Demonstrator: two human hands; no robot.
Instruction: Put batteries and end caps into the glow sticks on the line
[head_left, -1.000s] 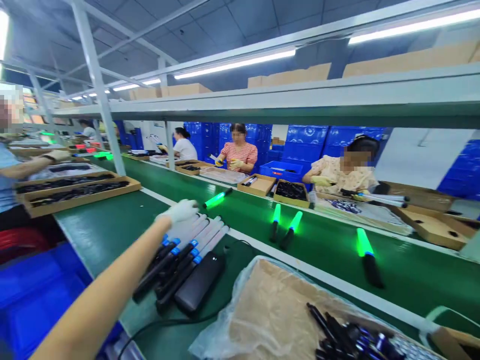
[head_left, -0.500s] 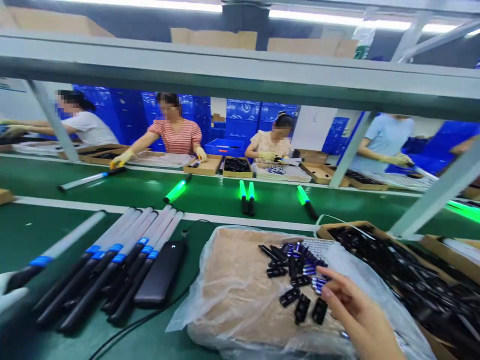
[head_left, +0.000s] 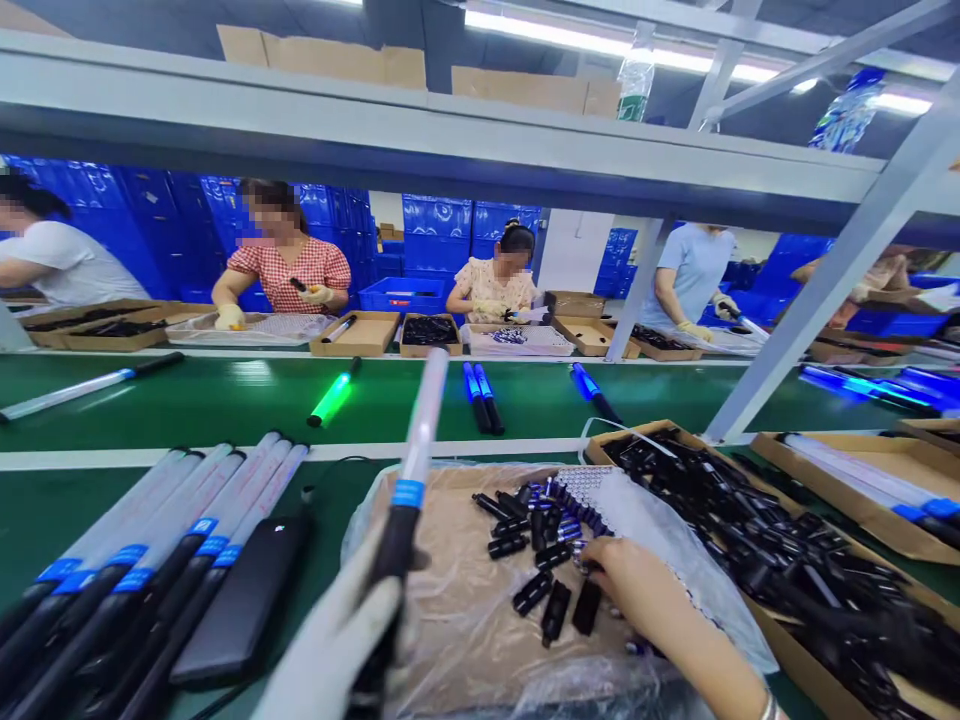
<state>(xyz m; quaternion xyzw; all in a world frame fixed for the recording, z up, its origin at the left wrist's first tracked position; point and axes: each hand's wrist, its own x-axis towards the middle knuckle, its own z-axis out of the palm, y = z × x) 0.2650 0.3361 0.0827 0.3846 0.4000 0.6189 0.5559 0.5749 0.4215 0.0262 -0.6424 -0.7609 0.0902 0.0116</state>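
My gloved left hand (head_left: 367, 610) is wrapped round the black handle of a light baton (head_left: 420, 440), held upright over the left part of a plastic-lined tray (head_left: 450, 660). The baton has a clear tube and a blue band. My bare right hand (head_left: 611, 570) reaches into the tray with bent fingers pressed together at small purple and silver batteries (head_left: 570, 525); what its fingertips hold is hidden. Several black battery holders (head_left: 532, 592) lie scattered just left of that hand. To the left, a row of clear-tubed batons (head_left: 180, 500) lies beside a black power bank (head_left: 244, 600).
A box of black parts (head_left: 787, 560) stands at the right, with a box of batons (head_left: 862, 490) behind it. Lit batons (head_left: 480, 390) lie on the green belt. Slanting metal posts (head_left: 825, 230) and a shelf (head_left: 450, 130) stand ahead. Gloved co-workers sit across.
My left hand has come in from the left edge with a baton raised. My right hand has closed at the batteries. The view has shifted right, and several lit batons went from green to blue.
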